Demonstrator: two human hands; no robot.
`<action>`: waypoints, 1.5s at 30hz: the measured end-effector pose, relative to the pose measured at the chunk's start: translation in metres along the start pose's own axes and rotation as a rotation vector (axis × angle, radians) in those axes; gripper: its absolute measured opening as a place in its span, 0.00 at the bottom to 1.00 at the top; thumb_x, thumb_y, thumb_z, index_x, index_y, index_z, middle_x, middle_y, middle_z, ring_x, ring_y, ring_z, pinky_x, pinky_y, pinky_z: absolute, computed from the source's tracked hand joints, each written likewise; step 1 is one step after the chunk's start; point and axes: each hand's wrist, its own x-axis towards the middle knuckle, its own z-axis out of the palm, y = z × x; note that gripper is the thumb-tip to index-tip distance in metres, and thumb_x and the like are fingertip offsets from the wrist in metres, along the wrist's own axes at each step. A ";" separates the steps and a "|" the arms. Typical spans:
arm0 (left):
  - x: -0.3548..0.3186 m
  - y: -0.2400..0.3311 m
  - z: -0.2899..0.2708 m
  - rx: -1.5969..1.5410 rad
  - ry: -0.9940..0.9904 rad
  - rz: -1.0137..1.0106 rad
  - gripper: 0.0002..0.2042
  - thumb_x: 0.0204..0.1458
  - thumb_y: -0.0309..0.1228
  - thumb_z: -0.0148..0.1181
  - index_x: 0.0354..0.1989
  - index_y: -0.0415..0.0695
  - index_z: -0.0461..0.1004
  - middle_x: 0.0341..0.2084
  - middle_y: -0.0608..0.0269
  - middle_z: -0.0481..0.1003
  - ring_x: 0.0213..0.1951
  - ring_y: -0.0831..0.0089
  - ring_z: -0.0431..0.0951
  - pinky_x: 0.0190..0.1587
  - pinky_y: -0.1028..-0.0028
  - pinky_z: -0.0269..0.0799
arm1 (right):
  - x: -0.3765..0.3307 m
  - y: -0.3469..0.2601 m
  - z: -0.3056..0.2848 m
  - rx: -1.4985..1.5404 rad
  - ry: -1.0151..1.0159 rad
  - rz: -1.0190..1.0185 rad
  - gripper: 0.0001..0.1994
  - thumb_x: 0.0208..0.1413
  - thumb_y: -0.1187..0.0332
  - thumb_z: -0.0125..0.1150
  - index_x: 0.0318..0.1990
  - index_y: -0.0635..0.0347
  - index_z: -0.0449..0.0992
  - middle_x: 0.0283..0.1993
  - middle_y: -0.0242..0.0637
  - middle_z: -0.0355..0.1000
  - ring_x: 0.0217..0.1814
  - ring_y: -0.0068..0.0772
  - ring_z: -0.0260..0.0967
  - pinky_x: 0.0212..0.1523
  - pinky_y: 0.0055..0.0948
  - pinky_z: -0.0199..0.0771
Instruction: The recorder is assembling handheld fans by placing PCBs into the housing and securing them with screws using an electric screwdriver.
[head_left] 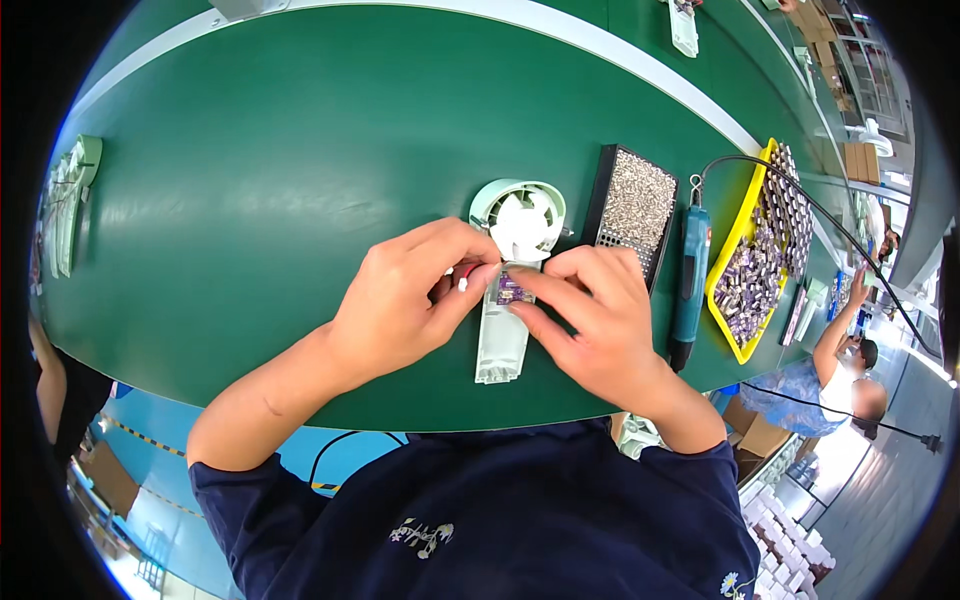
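Observation:
A pale green handheld fan housing (502, 348) lies on the green table in front of me, its round head with white blades (522, 225) at the far end. Inside the open handle sits a small purple circuit board (511, 291). My left hand (395, 290) is closed in a pinch at the board's left side, on red and white wires (464, 272) that show between the fingers. From the right, my right hand (605, 318) reaches over the handle, its thumb and forefinger closed on the board. The fingertips partly hide the board and the wire ends.
Right of the fan are a black tray of small metal screws (640, 195), a teal electric screwdriver (692, 275) with a black cord, and a yellow bin (712, 290) heaped with purple boards. More pale green housings (70, 205) lie far left. A co-worker (835, 385) is at right.

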 end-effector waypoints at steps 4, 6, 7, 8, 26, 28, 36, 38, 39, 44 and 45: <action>0.001 0.003 -0.002 -0.020 -0.067 -0.001 0.05 0.55 0.21 0.67 0.39 0.40 0.78 0.29 0.60 0.75 0.26 0.70 0.77 0.26 0.72 0.73 | 0.000 -0.002 0.004 -0.098 0.055 -0.069 0.17 0.42 0.69 0.79 0.42 0.56 0.84 0.34 0.26 0.70 0.33 0.29 0.68 0.41 0.33 0.61; 0.001 0.010 -0.004 0.057 -0.128 -0.002 0.09 0.51 0.19 0.70 0.40 0.39 0.79 0.28 0.59 0.76 0.26 0.71 0.75 0.27 0.72 0.71 | -0.001 0.000 0.003 -0.041 0.046 -0.058 0.17 0.42 0.70 0.78 0.43 0.56 0.84 0.35 0.26 0.70 0.33 0.30 0.68 0.41 0.33 0.61; 0.002 0.010 -0.002 0.056 -0.139 0.005 0.09 0.51 0.19 0.70 0.40 0.39 0.79 0.28 0.59 0.76 0.26 0.71 0.75 0.27 0.72 0.71 | -0.003 0.000 0.003 -0.045 0.054 -0.049 0.17 0.42 0.70 0.78 0.43 0.56 0.84 0.35 0.26 0.70 0.33 0.30 0.68 0.41 0.33 0.61; 0.001 0.010 0.001 0.082 -0.118 0.056 0.10 0.49 0.19 0.71 0.39 0.40 0.79 0.29 0.60 0.76 0.26 0.71 0.75 0.27 0.72 0.72 | -0.005 0.000 0.003 -0.029 0.050 -0.024 0.17 0.43 0.70 0.78 0.43 0.57 0.84 0.35 0.26 0.71 0.35 0.30 0.68 0.42 0.32 0.62; -0.005 0.012 0.014 0.271 0.012 0.136 0.11 0.41 0.16 0.73 0.32 0.41 0.78 0.31 0.61 0.75 0.23 0.70 0.73 0.23 0.72 0.69 | -0.097 0.056 -0.036 -0.604 0.170 0.632 0.25 0.61 0.57 0.68 0.56 0.70 0.74 0.46 0.53 0.73 0.47 0.57 0.72 0.49 0.47 0.73; -0.003 0.012 0.015 0.263 0.016 0.151 0.12 0.41 0.16 0.73 0.32 0.40 0.77 0.31 0.61 0.74 0.23 0.71 0.73 0.23 0.72 0.69 | -0.099 0.061 -0.039 -0.576 0.180 0.640 0.24 0.61 0.60 0.68 0.57 0.70 0.73 0.46 0.53 0.73 0.46 0.55 0.72 0.48 0.44 0.73; 0.001 0.016 0.013 0.246 0.002 0.158 0.11 0.41 0.15 0.72 0.32 0.39 0.77 0.30 0.62 0.75 0.22 0.73 0.72 0.22 0.74 0.67 | -0.081 0.057 -0.085 0.813 0.994 0.373 0.31 0.70 0.43 0.52 0.66 0.60 0.64 0.40 0.32 0.70 0.27 0.23 0.63 0.27 0.23 0.66; 0.001 0.017 0.012 0.251 -0.001 0.159 0.11 0.41 0.15 0.72 0.32 0.39 0.77 0.30 0.62 0.75 0.22 0.74 0.71 0.22 0.74 0.67 | -0.058 0.056 -0.067 0.969 1.181 -0.131 0.39 0.66 0.31 0.47 0.67 0.57 0.62 0.38 0.34 0.68 0.23 0.22 0.61 0.19 0.21 0.63; 0.000 0.015 0.012 0.253 0.004 0.159 0.11 0.41 0.15 0.72 0.32 0.39 0.77 0.30 0.62 0.75 0.22 0.74 0.71 0.22 0.75 0.67 | -0.048 0.056 -0.062 0.954 1.163 -0.273 0.41 0.64 0.29 0.46 0.67 0.57 0.61 0.38 0.34 0.68 0.22 0.23 0.61 0.18 0.22 0.63; -0.001 0.012 0.012 0.257 0.006 0.171 0.11 0.41 0.15 0.72 0.31 0.38 0.78 0.30 0.62 0.75 0.21 0.75 0.71 0.22 0.75 0.66 | -0.017 0.054 -0.042 1.001 1.089 -0.448 0.46 0.59 0.22 0.43 0.67 0.55 0.59 0.37 0.35 0.68 0.19 0.24 0.59 0.16 0.24 0.62; -0.001 0.013 0.012 0.256 0.004 0.164 0.11 0.41 0.15 0.72 0.31 0.38 0.78 0.30 0.62 0.75 0.21 0.75 0.71 0.22 0.75 0.66 | -0.016 0.056 -0.039 1.005 1.087 -0.395 0.46 0.58 0.21 0.42 0.67 0.53 0.59 0.37 0.35 0.68 0.19 0.24 0.59 0.16 0.24 0.62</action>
